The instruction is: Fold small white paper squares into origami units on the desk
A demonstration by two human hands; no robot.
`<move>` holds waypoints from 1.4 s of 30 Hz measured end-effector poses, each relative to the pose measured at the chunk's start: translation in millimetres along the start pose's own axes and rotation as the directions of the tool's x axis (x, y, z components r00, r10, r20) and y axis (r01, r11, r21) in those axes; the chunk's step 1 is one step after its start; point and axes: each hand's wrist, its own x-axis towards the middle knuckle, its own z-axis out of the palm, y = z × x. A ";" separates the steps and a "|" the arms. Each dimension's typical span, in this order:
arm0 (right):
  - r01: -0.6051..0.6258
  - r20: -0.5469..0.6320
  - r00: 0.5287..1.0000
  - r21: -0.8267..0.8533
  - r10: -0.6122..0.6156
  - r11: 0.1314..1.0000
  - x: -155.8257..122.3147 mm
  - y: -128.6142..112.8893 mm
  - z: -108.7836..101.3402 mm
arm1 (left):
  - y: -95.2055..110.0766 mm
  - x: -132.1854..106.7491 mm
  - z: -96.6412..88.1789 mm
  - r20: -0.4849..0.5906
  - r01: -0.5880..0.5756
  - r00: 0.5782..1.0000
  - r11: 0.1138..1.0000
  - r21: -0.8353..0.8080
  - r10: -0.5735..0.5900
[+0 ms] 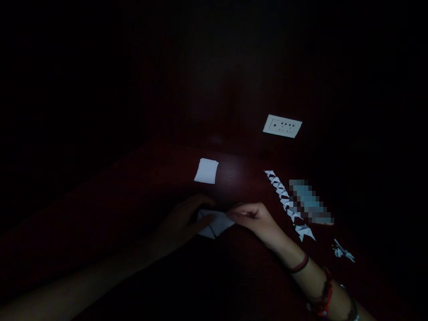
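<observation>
Between my hands is a partly folded piece of white paper [216,224], low over the dark red table, with a dark crease or gap near its lower edge. My left hand [189,218] is closed on its left side, the thumb lying across the paper. The fingers of my right hand [252,217] pinch its right corner. Beyond them lies a small stack of white paper sheets [206,171]. To the right runs a slanting row of folded white paper pieces [282,194], the nearest one [304,232] set slightly apart.
A pixelated flat, phone-like object [312,203] lies right of the folded row. Nearer me are some thin white scraps [343,251]. A white socket plate [282,126] is on the wall behind the dark red table [150,178]. The surroundings are very dark.
</observation>
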 end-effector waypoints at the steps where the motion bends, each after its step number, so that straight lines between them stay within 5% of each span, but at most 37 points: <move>1: 0.033 -0.013 0.999 -0.029 -0.033 0.999 0.5 0.9 -0.3 | -1.0 0.4 1.9 0.021 0.044 0.999 0.998 -0.037 -0.043; 5: 0.073 -0.081 0.992 -0.240 -0.095 0.968 1.9 5.0 1.0 | -3.9 1.5 5.9 0.102 0.081 0.992 0.995 -0.063 -0.074; 10: 0.152 -0.003 0.984 -0.529 -0.180 0.835 -1.0 3.4 3.6 | 1.5 0.4 2.5 0.047 0.013 0.999 0.999 0.052 -0.016; 17: 0.240 0.022 0.955 -0.642 -0.295 0.728 -4.6 2.3 12.0 | 6.2 -4.5 7.0 0.027 -0.193 0.981 0.954 0.230 0.192; 23: 0.247 0.042 0.944 -0.748 -0.327 0.616 -7.0 0.5 15.0 | 6.2 -7.2 7.8 0.043 -0.239 0.971 0.941 0.238 0.236; 31: 0.238 0.070 0.947 -0.810 -0.315 0.535 -0.6 -3.1 -9.6 | 6.6 0.2 -0.1 -0.001 -0.053 0.999 0.991 0.123 0.053; 35: 0.160 -0.036 0.936 -0.842 -0.349 0.515 4.9 -4.5 -30.3 | 3.8 4.4 -5.5 -0.063 0.061 0.996 0.998 0.026 -0.059; 38: 0.131 -0.129 0.922 -0.783 -0.366 0.608 7.2 -5.7 -36.4 | -1.8 7.5 -7.1 -0.091 0.166 0.981 0.984 -0.061 -0.171; 42: 0.253 0.016 0.944 -0.678 -0.331 0.690 4.3 -3.8 -20.7 | -6.7 8.0 -0.4 -0.033 0.162 0.985 0.981 -0.102 -0.167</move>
